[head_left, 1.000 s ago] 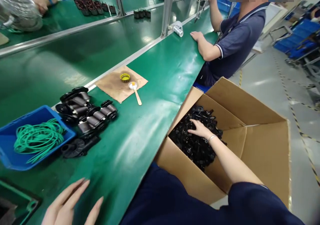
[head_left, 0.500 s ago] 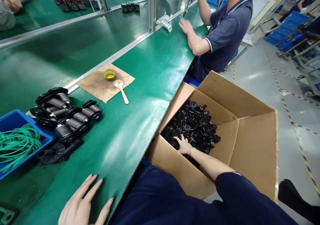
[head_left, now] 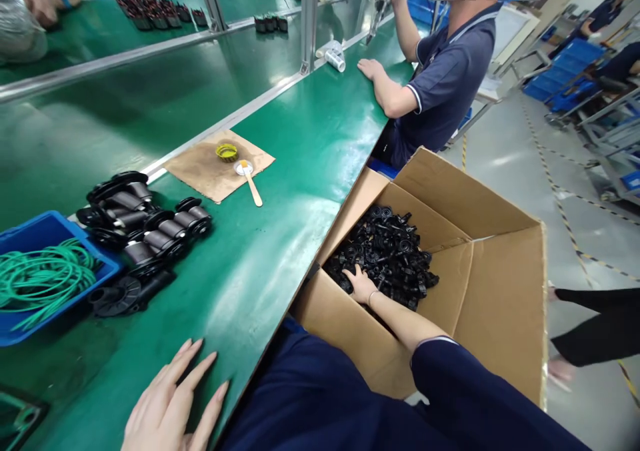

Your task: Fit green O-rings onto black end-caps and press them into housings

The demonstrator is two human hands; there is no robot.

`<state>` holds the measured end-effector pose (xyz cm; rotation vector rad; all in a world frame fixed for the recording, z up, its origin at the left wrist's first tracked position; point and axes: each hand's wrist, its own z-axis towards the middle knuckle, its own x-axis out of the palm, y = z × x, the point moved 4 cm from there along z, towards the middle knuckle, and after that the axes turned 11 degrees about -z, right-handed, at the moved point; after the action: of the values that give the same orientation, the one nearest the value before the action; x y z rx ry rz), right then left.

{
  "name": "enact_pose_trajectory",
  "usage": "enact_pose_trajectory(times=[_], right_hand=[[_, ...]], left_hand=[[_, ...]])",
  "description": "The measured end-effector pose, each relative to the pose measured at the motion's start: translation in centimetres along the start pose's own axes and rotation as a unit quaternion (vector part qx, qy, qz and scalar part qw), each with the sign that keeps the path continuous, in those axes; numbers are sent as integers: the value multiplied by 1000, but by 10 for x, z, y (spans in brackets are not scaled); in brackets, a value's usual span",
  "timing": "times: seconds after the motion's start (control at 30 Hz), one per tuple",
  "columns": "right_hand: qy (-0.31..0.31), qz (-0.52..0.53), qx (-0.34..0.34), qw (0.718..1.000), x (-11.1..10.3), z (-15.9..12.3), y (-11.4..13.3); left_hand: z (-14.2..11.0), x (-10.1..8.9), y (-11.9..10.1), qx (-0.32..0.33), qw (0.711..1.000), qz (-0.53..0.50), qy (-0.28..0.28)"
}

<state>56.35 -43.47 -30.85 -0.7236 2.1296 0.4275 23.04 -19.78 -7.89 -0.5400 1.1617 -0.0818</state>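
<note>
My left hand (head_left: 173,397) rests on the green tabletop (head_left: 235,304) with its fingers spread and nothing in them. Down in an open cardboard box (head_left: 505,304), my right hand (head_left: 360,285) reaches onto a heap of black plastic parts (head_left: 387,247). Its fingers are apart and touch the parts at the heap's near left side; the fingertips are partly lost among them. Further along the table lies a cluster of black parts with grey cylinders (head_left: 157,237), and beside it a black housing with a tube (head_left: 123,296).
A blue bin (head_left: 113,269) of green cords (head_left: 45,277) stands at the left. Stained cardboard (head_left: 195,177) carries a yellow cap (head_left: 227,151) and a wooden stick (head_left: 254,189) on a small white dish. A co-worker (head_left: 445,71) sits beyond the box; another person's legs (head_left: 600,324) are at the right.
My right hand has shifted slightly left and up over the black parts, its fingers still spread. My left hand stays on the table. A person's legs have come further into view at the right.
</note>
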Motion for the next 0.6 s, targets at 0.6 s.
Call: enact_pose_trajectory(times=[0.6], right_hand=[[-6,9,-13,1000,2,-24,7]], left_hand=[[-11,-9,-13,-24,998,52,-37]])
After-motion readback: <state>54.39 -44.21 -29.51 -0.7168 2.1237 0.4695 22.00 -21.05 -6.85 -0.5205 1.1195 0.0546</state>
